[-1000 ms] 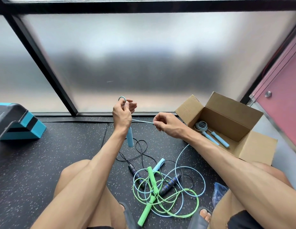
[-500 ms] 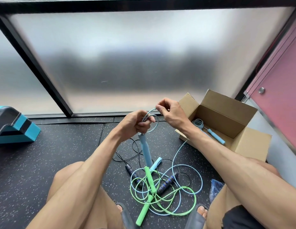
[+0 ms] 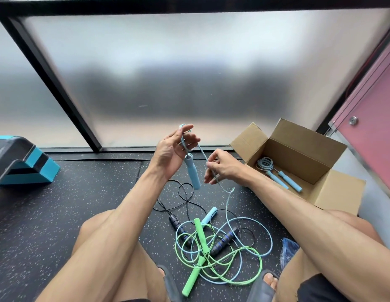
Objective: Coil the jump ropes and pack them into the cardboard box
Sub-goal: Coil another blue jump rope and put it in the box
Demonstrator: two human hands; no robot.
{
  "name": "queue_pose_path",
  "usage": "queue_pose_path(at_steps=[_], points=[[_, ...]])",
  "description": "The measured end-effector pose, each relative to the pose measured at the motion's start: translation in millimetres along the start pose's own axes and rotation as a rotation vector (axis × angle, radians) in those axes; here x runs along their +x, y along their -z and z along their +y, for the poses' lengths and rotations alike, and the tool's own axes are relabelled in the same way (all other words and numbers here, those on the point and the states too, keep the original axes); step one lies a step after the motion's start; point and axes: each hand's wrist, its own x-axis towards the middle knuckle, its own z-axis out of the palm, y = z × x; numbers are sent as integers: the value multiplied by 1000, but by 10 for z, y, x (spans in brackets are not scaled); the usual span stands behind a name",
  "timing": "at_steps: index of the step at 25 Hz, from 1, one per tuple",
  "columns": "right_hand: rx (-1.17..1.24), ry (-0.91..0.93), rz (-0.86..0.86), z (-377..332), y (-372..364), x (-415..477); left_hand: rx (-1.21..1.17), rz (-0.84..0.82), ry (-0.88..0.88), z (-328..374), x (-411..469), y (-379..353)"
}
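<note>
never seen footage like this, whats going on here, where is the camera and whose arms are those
No machine here: a person wears one wide-angle camera on the head, so you look down at their own arms and knees. They sit on a dark floor by a frosted window. The left hand has a blue rope looped over its fingers, one handle hanging below. The right hand pinches the same cord, which trails down to a tangle on the floor with a green rope and a black rope. On the right an open box already holds a coiled rope.
</note>
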Motion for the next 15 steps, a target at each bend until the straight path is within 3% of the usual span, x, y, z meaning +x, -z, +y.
queue_pose_path(at_steps=[7,11,15], points=[[-166,-12,-150,14,-117,-86,108,261,-259,-36,83,135],[-255,185,-80,-66,-168,-60,532,372,-296,-107,125,201],[-283,351,89,-171,-119,-63,878,243,-154,-149,116,251]])
